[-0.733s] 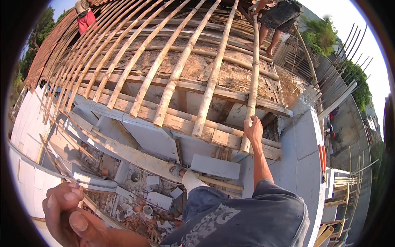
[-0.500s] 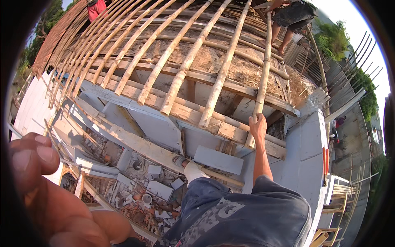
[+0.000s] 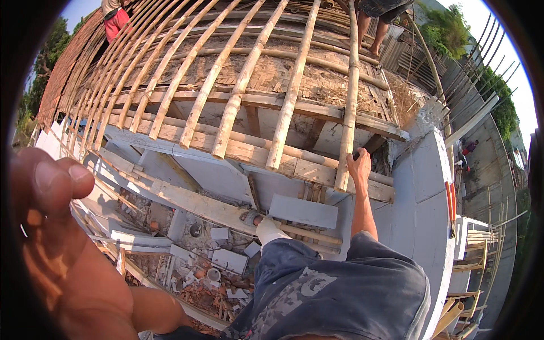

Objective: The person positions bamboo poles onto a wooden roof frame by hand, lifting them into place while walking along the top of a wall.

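My right hand is shut on the lower end of a long bamboo pole, the rightmost of several poles laid side by side up a curved roof frame. That end rests on a wooden beam. My left hand is raised very close to the camera at the left, fingers bent; whether it grips something is hidden. My knee in dark shorts fills the bottom, and my foot stands on a plank below.
A grey wall top on the right carries an orange-handled tool. Rubble and grey blocks lie far below. One person in red shorts and another person's legs stand up on the frame.
My left hand has risen from the lower left toward the camera and now looks much bigger. My right hand keeps its grip on the same pole. The view has shifted slightly.
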### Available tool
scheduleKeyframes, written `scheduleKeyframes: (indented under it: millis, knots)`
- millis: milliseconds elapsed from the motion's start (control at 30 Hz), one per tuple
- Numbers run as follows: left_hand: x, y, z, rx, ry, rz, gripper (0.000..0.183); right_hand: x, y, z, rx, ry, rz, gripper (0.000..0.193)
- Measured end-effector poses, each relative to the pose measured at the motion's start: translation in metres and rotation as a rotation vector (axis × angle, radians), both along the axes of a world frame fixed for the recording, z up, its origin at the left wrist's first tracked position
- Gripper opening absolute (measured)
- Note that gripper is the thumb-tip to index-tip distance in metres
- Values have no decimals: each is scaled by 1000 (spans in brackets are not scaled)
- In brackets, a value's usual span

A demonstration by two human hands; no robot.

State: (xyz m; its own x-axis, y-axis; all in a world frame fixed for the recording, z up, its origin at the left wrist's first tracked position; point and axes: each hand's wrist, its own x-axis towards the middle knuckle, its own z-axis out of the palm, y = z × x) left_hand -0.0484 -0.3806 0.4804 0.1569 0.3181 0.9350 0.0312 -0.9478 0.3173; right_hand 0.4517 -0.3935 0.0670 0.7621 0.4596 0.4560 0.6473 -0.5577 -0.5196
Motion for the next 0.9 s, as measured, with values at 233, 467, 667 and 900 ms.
scheduleKeyframes:
  millis: [233, 467, 667, 900]
  knots:
    - [72, 14, -5, -145, 22, -379, 71, 7, -9, -14, -87, 104, -106, 56]
    - [121, 45, -92, -438, 357, -553, 59, 10, -14, -21, -178, 205, -82, 49]
    - [61, 45, -497, -930, 1288, -65, 59, -12, 3, -7, -152, 222, -51, 52]
    - [30, -42, -610, -1729, 848, -192, 74, 10, 3, -1, -140, 268, -57, 62]
